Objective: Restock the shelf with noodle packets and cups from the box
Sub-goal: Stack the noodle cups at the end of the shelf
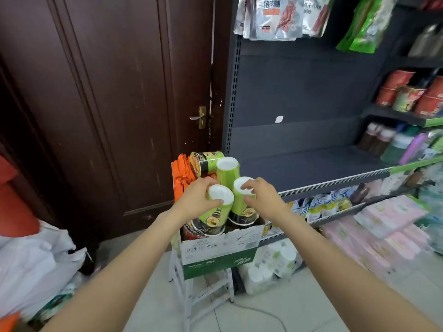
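Each hand grips an upturned green cup: left hand point(197, 196), right hand point(262, 196), over a box point(219, 250) beside a dark shelf point(311, 167) and wooden door point(107, 92).

A bare stretch of dark shelf point(311, 167) lies open to the right of the crowded box point(219, 245), hemmed by bottles point(376, 140) at its far right, hanging snack bags point(271, 17) overhead and the door point(107, 104) at left.

Before me: dark brown panelled door point(107, 104), brass handle point(200, 117); pale tiled floor point(287, 307); white stool point(203, 291); white sack point(33, 264) left.
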The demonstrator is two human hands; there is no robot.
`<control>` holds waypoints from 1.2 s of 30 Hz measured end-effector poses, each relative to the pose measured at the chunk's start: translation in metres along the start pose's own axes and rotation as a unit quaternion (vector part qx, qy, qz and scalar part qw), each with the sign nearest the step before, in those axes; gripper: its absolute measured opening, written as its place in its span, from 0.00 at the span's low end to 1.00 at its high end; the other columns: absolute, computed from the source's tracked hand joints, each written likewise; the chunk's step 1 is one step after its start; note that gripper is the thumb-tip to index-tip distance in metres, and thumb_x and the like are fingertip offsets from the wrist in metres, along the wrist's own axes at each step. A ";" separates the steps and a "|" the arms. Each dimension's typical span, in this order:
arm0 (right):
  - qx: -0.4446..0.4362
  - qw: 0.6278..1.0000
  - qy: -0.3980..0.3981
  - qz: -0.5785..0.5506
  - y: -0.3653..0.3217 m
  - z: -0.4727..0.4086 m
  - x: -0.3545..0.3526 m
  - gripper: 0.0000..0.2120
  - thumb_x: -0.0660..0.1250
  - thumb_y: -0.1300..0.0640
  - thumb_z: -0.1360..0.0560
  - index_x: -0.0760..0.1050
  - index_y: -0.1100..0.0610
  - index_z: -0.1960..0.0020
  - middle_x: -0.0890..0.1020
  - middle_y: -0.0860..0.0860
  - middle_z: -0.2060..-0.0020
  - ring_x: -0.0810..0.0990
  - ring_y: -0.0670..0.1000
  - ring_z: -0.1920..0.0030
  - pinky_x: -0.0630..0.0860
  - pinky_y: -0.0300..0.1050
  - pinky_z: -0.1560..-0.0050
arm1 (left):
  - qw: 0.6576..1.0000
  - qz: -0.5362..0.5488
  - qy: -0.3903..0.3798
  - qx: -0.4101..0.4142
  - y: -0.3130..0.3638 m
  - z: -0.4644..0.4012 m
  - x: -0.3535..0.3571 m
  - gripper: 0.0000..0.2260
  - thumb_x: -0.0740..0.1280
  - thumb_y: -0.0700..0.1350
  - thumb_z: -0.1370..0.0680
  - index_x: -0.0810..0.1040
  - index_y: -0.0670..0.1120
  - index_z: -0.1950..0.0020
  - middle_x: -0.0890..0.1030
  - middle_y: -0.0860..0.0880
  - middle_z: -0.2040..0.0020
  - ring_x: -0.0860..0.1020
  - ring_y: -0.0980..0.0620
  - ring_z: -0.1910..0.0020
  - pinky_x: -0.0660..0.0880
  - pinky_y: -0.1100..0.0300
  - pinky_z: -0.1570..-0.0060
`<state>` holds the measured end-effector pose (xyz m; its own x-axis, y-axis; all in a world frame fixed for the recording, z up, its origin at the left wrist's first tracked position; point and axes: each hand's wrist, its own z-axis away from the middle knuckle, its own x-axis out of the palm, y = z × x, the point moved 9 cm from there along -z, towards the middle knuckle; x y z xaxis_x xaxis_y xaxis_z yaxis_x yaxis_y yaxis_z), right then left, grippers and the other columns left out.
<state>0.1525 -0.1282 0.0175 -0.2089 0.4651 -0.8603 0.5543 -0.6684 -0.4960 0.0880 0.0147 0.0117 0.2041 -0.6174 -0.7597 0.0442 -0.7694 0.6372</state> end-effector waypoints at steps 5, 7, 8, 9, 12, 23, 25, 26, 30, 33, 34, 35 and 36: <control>-0.044 0.996 -0.028 0.072 0.022 -0.037 0.006 0.20 0.66 0.54 0.25 0.69 0.53 0.33 0.67 0.52 0.35 0.62 0.54 0.33 0.70 0.51 0.39 | 0.996 -0.062 -0.058 -0.032 -0.011 -0.026 0.025 0.35 0.77 0.52 0.33 0.66 0.47 0.30 0.69 0.46 0.32 0.64 0.47 0.32 0.61 0.56 0.36; -0.047 0.994 -0.053 0.078 0.029 -0.047 0.014 0.24 0.68 0.52 0.26 0.67 0.51 0.31 0.64 0.51 0.32 0.59 0.54 0.31 0.68 0.52 0.37 | 0.996 -0.045 -0.072 -0.029 -0.011 -0.029 0.030 0.33 0.77 0.49 0.33 0.68 0.47 0.32 0.71 0.47 0.33 0.66 0.47 0.33 0.62 0.58 0.39; -0.044 0.994 -0.071 0.076 0.032 -0.050 0.017 0.26 0.68 0.51 0.27 0.66 0.50 0.30 0.62 0.51 0.31 0.57 0.54 0.31 0.67 0.53 0.35 | 0.996 -0.050 -0.076 -0.022 -0.009 -0.029 0.030 0.32 0.77 0.48 0.33 0.69 0.46 0.32 0.72 0.47 0.34 0.67 0.47 0.33 0.62 0.59 0.40; -0.042 0.993 -0.092 0.066 0.036 -0.053 0.022 0.28 0.69 0.50 0.27 0.65 0.49 0.29 0.61 0.51 0.30 0.56 0.54 0.30 0.66 0.54 0.34 | 0.995 -0.057 -0.080 -0.023 -0.009 -0.030 0.030 0.32 0.77 0.47 0.33 0.69 0.45 0.32 0.72 0.47 0.34 0.67 0.47 0.33 0.62 0.59 0.40; -0.039 0.991 -0.124 0.037 0.045 -0.059 0.030 0.33 0.71 0.48 0.29 0.62 0.46 0.28 0.60 0.50 0.29 0.58 0.55 0.30 0.66 0.55 0.35 | 0.993 -0.079 -0.079 -0.021 -0.015 -0.036 0.029 0.31 0.78 0.49 0.34 0.71 0.46 0.34 0.75 0.49 0.38 0.69 0.48 0.37 0.66 0.55 0.39; 0.017 0.999 -0.037 -0.036 0.062 -0.059 -0.007 0.36 0.74 0.50 0.34 0.64 0.48 0.29 0.66 0.52 0.40 0.65 0.57 0.35 0.69 0.55 0.36 | 0.994 0.049 0.099 -0.024 -0.007 -0.028 -0.022 0.30 0.78 0.49 0.34 0.72 0.49 0.34 0.72 0.56 0.43 0.67 0.59 0.43 0.62 0.67 0.47; 0.036 0.998 0.004 -0.046 0.070 -0.054 -0.025 0.36 0.74 0.48 0.33 0.64 0.47 0.29 0.65 0.53 0.38 0.67 0.56 0.36 0.69 0.53 0.37 | 0.993 0.051 0.110 -0.007 0.006 -0.032 -0.023 0.32 0.78 0.49 0.34 0.70 0.51 0.33 0.71 0.56 0.40 0.67 0.57 0.38 0.59 0.67 0.41; 0.041 0.998 0.020 -0.047 0.073 -0.050 -0.033 0.35 0.74 0.48 0.33 0.64 0.47 0.30 0.65 0.53 0.38 0.67 0.55 0.36 0.70 0.51 0.38 | 0.992 0.054 0.116 0.004 0.013 -0.036 -0.022 0.31 0.78 0.49 0.34 0.70 0.53 0.34 0.71 0.56 0.40 0.66 0.56 0.36 0.57 0.70 0.40; 0.064 0.991 0.091 -0.070 0.095 -0.041 -0.064 0.32 0.76 0.50 0.35 0.66 0.50 0.35 0.66 0.54 0.41 0.65 0.55 0.37 0.68 0.48 0.40 | 0.987 0.063 0.147 0.028 0.044 -0.056 -0.009 0.30 0.78 0.50 0.35 0.69 0.58 0.37 0.71 0.55 0.40 0.66 0.55 0.36 0.59 0.64 0.39; 0.100 0.983 0.127 -0.083 0.127 -0.038 -0.088 0.31 0.75 0.49 0.35 0.65 0.54 0.38 0.68 0.56 0.43 0.66 0.57 0.39 0.68 0.50 0.42 | 0.983 0.047 0.175 0.025 0.065 -0.079 0.004 0.33 0.77 0.52 0.37 0.70 0.51 0.34 0.72 0.53 0.38 0.67 0.52 0.35 0.64 0.60 0.39; 0.111 0.981 0.136 -0.084 0.140 -0.037 -0.096 0.31 0.75 0.48 0.35 0.65 0.55 0.39 0.70 0.57 0.43 0.67 0.58 0.40 0.69 0.50 0.43 | 0.983 0.040 0.177 0.022 0.074 -0.088 0.011 0.34 0.77 0.53 0.37 0.70 0.51 0.34 0.72 0.53 0.38 0.67 0.52 0.35 0.64 0.59 0.40; 0.118 0.979 0.145 -0.084 0.153 -0.037 -0.105 0.31 0.75 0.46 0.35 0.64 0.56 0.40 0.71 0.57 0.44 0.68 0.59 0.41 0.70 0.52 0.43 | 0.984 0.030 0.176 0.018 0.085 -0.097 0.018 0.34 0.77 0.54 0.37 0.69 0.51 0.33 0.72 0.52 0.38 0.67 0.52 0.35 0.65 0.58 0.40; 0.122 0.977 0.155 -0.085 0.167 -0.037 -0.113 0.31 0.76 0.45 0.35 0.64 0.56 0.41 0.72 0.56 0.44 0.69 0.60 0.42 0.71 0.54 0.44 | 0.985 0.020 0.172 0.017 0.097 -0.107 0.027 0.35 0.77 0.54 0.37 0.69 0.51 0.33 0.71 0.52 0.37 0.67 0.51 0.35 0.66 0.57 0.40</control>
<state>0.2985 -0.2713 0.0366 -0.0062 0.7093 -0.7049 0.3172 -0.6671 -0.6740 0.2025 -0.0585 0.0668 0.5246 -0.5602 -0.6411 -0.0029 -0.7542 0.6566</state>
